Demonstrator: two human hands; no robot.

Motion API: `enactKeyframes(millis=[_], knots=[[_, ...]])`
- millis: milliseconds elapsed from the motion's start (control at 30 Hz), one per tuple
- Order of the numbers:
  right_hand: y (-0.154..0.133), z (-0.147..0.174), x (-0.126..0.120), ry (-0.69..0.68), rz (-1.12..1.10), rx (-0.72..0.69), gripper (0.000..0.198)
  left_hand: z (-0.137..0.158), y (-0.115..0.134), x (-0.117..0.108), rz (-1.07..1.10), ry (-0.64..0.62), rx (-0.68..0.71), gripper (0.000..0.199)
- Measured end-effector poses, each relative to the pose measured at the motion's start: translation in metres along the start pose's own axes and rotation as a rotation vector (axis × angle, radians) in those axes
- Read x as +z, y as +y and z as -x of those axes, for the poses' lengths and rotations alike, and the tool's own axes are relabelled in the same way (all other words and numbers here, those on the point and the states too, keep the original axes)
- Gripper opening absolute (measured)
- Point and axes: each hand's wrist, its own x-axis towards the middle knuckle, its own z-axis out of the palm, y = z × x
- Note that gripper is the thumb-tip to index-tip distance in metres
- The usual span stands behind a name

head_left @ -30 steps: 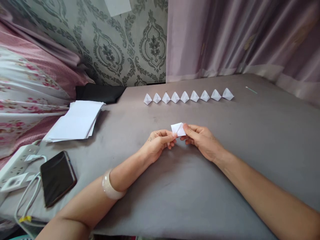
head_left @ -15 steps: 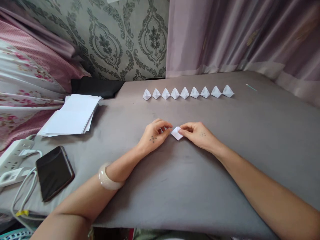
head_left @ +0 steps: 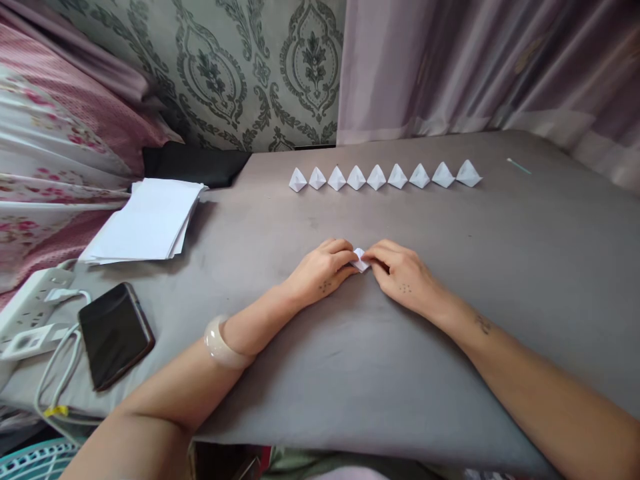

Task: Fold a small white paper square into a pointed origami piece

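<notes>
Between my hands, at the middle of the table, is a small folded white paper piece (head_left: 361, 261), partly covered by my fingers. My left hand (head_left: 327, 270) pinches its left side, thumb below and fingers above. From the right, my right hand (head_left: 403, 272) has its fingertips closed on the piece's upper right edge. Farther back stands a row of several folded white paper shapes (head_left: 377, 177), pointed at the top, looking like small paper boats.
A stack of white paper (head_left: 145, 220) lies at the left, before a black cloth item (head_left: 195, 165). Nearer are a dark phone (head_left: 116, 335), a white power strip (head_left: 35, 313) and cables (head_left: 70, 367). A thin cotton-swab-like stick (head_left: 519, 166) lies at far right. Curtains (head_left: 425, 67) border the grey-covered table (head_left: 320, 373).
My left fingers have closed onto the paper piece, and my right fingertips have shifted to its upper edge. The piece is more covered now. The whole view has shifted slightly.
</notes>
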Motion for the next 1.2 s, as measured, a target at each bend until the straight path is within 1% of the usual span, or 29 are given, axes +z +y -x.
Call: enactKeyframes(millis=[133, 267, 333, 567, 667, 800, 867, 1000, 1200], knots=[[-0.006, 0.005, -0.004, -0.062, 0.074, -0.038, 0.031, 0.000, 0.001, -0.001, -0.036, -0.051, 0.017, 0.027], [-0.008, 0.007, -0.006, -0.085, 0.106, -0.033, 0.029, 0.001, 0.005, -0.003, -0.084, -0.091, 0.042, 0.032], [-0.006, 0.006, -0.005, -0.088, 0.094, -0.024, 0.027, 0.001, 0.007, -0.005, -0.113, -0.109, 0.031, 0.033], [-0.004, 0.005, -0.005, -0.103, 0.077, 0.011, 0.019, 0.002, 0.016, -0.004, -0.176, -0.144, -0.079, 0.031], [-0.006, 0.005, -0.006, -0.104, 0.085, 0.017, 0.022, 0.002, 0.016, -0.001, -0.124, -0.107, -0.136, 0.030], [-0.007, 0.005, -0.006, -0.083, 0.067, 0.051, 0.024, 0.001, 0.014, 0.004, -0.007, 0.010, -0.221, 0.027], [-0.006, 0.004, -0.005, -0.070, 0.057, 0.069, 0.025, 0.000, 0.014, 0.005, 0.031, 0.046, -0.270, 0.026], [-0.004, 0.000, -0.004, -0.054, 0.060, 0.111, 0.025, -0.003, 0.016, 0.005, 0.080, 0.037, -0.388, 0.024], [-0.001, -0.009, -0.003, -0.072, 0.060, 0.187, 0.024, -0.011, 0.018, 0.003, 0.127, 0.029, -0.551, 0.020]])
